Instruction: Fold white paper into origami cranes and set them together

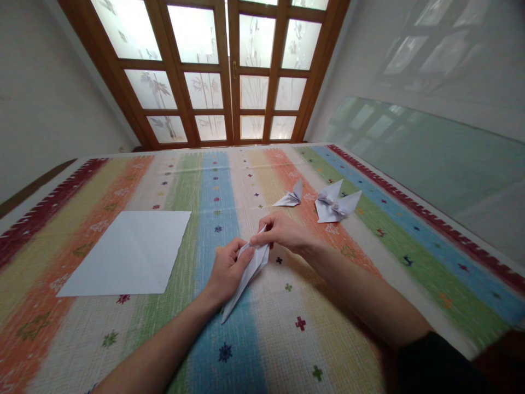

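A folded white paper [251,269], long and pointed at its near end, is held between both hands above the striped cloth. My left hand [228,267] grips its left side, with the thumb lying over the top layer. My right hand [279,232] pinches the far end between thumb and fingers, where a narrow tip sticks up. The fingers beneath the paper are partly hidden. Beyond my right hand lie a small folded paper piece [290,196] with pointed ends and a larger winged paper piece [335,203].
A flat white paper sheet [127,254] with a torn right edge and faint creases lies to the left. The striped, patterned tablecloth [172,334] covers the table. Wooden doors with frosted panes [205,90] stand beyond it, and a pale wall runs along the right.
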Available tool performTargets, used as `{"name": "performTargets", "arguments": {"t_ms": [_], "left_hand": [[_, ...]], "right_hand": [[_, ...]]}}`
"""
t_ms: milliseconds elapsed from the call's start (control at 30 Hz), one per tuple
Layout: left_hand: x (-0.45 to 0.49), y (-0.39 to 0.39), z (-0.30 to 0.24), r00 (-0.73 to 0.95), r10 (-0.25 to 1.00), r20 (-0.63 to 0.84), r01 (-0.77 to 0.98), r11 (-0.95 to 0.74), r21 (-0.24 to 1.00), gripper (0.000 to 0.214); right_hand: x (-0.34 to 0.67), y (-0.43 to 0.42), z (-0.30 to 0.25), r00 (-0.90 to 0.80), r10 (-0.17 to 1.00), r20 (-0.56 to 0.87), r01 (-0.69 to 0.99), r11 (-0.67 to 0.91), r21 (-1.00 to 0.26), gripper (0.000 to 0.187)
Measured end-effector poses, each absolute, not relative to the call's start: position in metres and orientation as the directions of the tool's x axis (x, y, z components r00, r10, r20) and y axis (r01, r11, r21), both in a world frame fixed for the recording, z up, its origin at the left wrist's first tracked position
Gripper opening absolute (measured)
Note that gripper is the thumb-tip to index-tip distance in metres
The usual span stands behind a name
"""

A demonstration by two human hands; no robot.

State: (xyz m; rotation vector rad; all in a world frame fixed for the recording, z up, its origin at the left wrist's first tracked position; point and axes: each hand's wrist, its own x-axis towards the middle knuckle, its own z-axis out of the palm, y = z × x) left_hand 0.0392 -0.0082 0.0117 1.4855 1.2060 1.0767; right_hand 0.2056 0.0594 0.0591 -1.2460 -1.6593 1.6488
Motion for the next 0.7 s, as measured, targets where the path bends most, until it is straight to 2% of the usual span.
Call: {"name": "performTargets", "arguments": {"t_ms": [300,433,700], "left_hand": [[0.0406,-0.0093,0.016,0.081,0.986,0.145,0.323,-0.164,0.932,0.029],[0.0413,-0.0106,0.0181,0.045,0.983,0.176,0.392,-0.18,0.902,0.03],[0.041,-0.01,0.0182,0.04,0.981,0.191,0.378,-0.192,0.906,0.029]], "right_hand": [[0.2076,0.0632,0.058,-0.479,0.856,-0.196,0.279,-0.063,-0.958,0.02],[0.209,0.0645,0.0558,-0.501,0.854,-0.142,0.265,-0.004,-0.964,0.026],[0.2062,0.0663,0.0495,-0.487,0.865,-0.125,0.216,-0.019,-0.976,0.045]]}}
